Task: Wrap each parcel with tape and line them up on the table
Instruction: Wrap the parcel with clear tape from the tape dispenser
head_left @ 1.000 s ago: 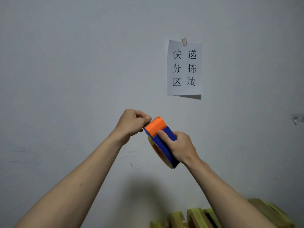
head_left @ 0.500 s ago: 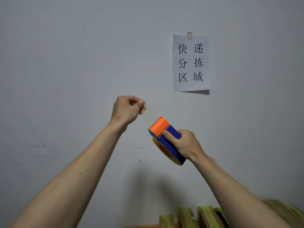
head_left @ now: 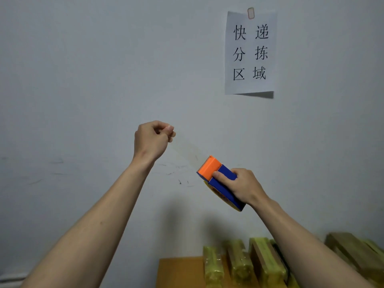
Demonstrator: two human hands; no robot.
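Clear tape [head_left: 187,150] stretches between your hands — left hand [head_left: 152,140] pinches its flimsy, sticky end, right hand [head_left: 243,186] grips the dispenser [head_left: 218,179]; keep it taut above the parcels [head_left: 239,265].

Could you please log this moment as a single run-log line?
left hand: pinches tape end | right hand: grips tape dispenser | clear strip stretched between hands | wrapped parcels lined below

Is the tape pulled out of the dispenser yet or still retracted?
Pulled out. A faint clear strip of tape stretches from the dispenser in the right hand to the left hand's pinching fingers.
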